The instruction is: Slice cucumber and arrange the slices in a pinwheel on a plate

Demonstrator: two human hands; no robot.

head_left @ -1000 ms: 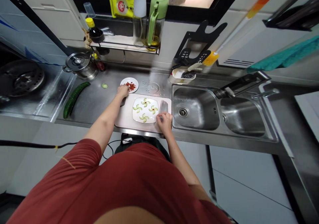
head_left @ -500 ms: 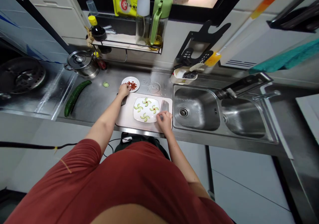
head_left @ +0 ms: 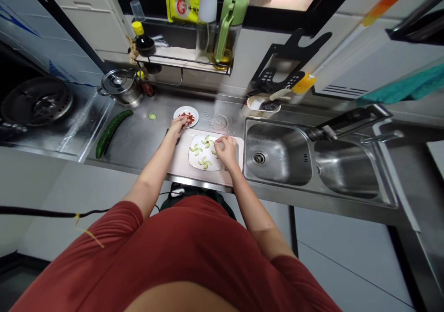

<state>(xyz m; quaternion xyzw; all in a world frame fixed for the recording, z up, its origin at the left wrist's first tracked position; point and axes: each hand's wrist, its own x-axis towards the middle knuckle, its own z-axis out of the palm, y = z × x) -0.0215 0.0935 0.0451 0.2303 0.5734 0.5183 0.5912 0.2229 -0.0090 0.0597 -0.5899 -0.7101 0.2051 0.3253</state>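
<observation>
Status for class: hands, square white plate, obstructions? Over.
Left hand at small round white dish. Right hand over plate edge, partly hiding green slices. Fingertip contents unclear.

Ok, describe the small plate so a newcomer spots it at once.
Left of the double sink lies a pale board. Beyond its far left corner sits the small plate: round, holding red bits, unlike the squarish plate of green slices.

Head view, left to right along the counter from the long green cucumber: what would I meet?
Long green cucumber → small pale green slice → square white plate with green pinwheels → left steel sink basin → right steel sink basin.
</observation>
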